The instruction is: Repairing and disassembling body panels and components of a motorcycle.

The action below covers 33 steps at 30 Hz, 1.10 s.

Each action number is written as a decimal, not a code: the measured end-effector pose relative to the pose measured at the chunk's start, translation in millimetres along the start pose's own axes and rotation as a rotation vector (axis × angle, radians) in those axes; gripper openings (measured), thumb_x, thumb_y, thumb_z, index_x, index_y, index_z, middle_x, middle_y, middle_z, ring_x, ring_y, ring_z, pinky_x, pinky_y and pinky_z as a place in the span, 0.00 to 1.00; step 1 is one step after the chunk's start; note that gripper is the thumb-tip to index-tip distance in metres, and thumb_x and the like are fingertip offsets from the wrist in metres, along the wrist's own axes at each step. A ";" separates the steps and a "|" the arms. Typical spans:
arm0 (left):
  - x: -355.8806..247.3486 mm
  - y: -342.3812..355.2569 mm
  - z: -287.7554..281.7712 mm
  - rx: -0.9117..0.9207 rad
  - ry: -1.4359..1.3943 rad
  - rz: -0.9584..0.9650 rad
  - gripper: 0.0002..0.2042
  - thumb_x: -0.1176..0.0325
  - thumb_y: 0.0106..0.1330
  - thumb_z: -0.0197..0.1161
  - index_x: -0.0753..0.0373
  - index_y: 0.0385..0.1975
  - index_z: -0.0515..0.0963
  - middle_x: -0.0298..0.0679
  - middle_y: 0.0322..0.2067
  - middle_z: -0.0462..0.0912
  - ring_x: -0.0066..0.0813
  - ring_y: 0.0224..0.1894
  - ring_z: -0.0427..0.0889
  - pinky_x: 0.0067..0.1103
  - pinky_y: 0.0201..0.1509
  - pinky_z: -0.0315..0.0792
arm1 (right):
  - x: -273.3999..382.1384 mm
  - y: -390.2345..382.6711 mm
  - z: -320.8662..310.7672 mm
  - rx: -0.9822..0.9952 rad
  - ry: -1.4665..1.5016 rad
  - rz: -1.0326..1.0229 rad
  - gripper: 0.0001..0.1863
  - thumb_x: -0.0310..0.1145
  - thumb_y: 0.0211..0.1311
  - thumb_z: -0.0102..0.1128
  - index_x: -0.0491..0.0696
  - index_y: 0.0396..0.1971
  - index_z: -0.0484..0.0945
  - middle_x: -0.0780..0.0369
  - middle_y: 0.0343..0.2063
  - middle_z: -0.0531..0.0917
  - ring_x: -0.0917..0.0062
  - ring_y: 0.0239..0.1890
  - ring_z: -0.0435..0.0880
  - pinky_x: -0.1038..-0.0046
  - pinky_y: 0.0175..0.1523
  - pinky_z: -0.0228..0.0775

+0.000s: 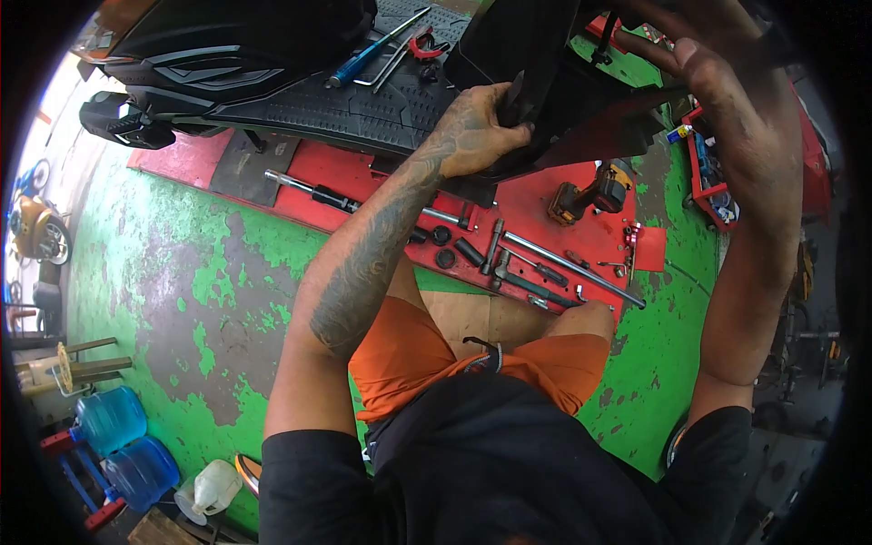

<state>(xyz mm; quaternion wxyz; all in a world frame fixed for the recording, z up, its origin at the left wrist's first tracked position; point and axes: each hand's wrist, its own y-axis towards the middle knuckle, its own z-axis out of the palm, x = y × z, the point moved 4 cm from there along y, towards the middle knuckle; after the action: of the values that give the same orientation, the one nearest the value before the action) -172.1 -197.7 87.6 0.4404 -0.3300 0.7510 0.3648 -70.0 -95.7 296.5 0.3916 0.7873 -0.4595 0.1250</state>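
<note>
My left hand (481,132) is closed round the edge of a black plastic panel (522,59) at the front of a black scooter (236,54). My raised right hand (722,86) is at the upper right, beside the scooter's front. Its thumb shows, but the other fingers are blurred and partly lost in the dark, so I cannot make out what they hold. On the scooter's ribbed footboard (300,118) lie a blue-handled screwdriver (350,70), an L-shaped hex key (386,71) and a small red part (423,44).
Below the scooter is a red lift platform (536,186). It carries a cordless impact driver (590,193), a long metal bar (572,268), a hammer (501,263) and several sockets. A red tool cart (704,173) stands right; blue water jugs (145,472) lie lower left.
</note>
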 end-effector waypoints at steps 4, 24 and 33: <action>-0.9 -2.2 5.6 -0.027 -0.035 0.061 0.22 0.64 0.58 0.67 0.75 0.46 0.75 0.37 0.25 0.79 0.17 0.23 0.74 0.17 0.31 0.71 | 3.0 -0.6 1.1 -0.026 -0.031 0.012 0.36 0.41 0.61 0.58 0.40 0.65 0.58 0.47 0.60 0.69 0.58 0.58 0.74 0.61 0.60 0.72; 11.7 -9.3 10.5 -0.030 -0.057 -0.009 0.21 0.63 0.57 0.69 0.69 0.47 0.77 0.44 0.34 0.86 0.31 0.38 0.85 0.27 0.46 0.78 | 18.0 6.4 8.8 -0.021 0.114 0.158 0.27 0.23 0.57 0.49 0.38 0.59 0.65 0.56 0.47 0.76 0.73 0.47 0.78 0.72 0.52 0.72; 71.8 -95.3 -20.1 -0.485 -0.555 -0.254 0.15 0.56 0.70 0.58 0.63 0.40 0.79 0.29 0.21 0.76 0.11 0.19 0.67 0.11 0.20 0.57 | -2.0 5.6 11.9 -0.189 0.082 -0.173 0.29 0.20 0.54 0.49 0.35 0.60 0.64 0.54 0.50 0.76 0.78 0.43 0.78 0.75 0.48 0.71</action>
<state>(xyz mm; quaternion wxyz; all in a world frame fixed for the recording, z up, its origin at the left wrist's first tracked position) -131.0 -276.3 5.2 0.5779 -0.4038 0.4484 0.5495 -77.6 -104.7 290.3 0.4919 0.7778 -0.3832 0.0788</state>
